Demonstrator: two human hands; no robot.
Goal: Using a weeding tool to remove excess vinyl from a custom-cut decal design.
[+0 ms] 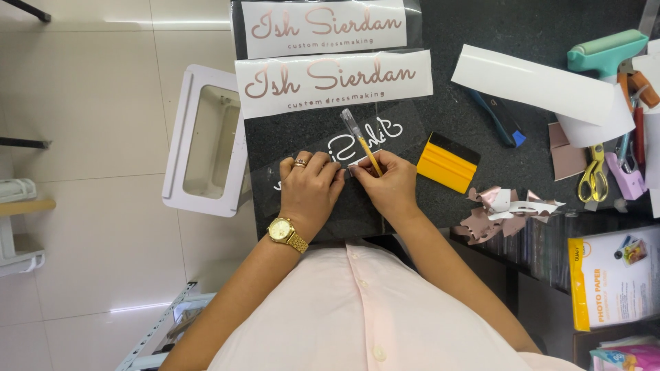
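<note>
Below, the dark speckled worktable (481,103) carries everything. Near its far edge lie two long white sticker strips with rose-gold script (333,82), one behind the other, probably set aside out of the way. Closer to the near edge lies the clear transfer sheet with white cursive lettering (385,134); it lies flat and close to the body, so both hands reach it easily. To its right rests the yellow plastic squeegee with a black edge (447,163), and a heap of rose-gold foil scraps (498,209) sits further right, near the table's front edge. The left hand (311,189), with a gold watch, presses its curled fingers down on the sheet, I think to keep it from sliding. The right hand (388,182) pinches closed around the thin yellow-handled weeding tool (364,145), which stands tilted over the lettering.
</note>
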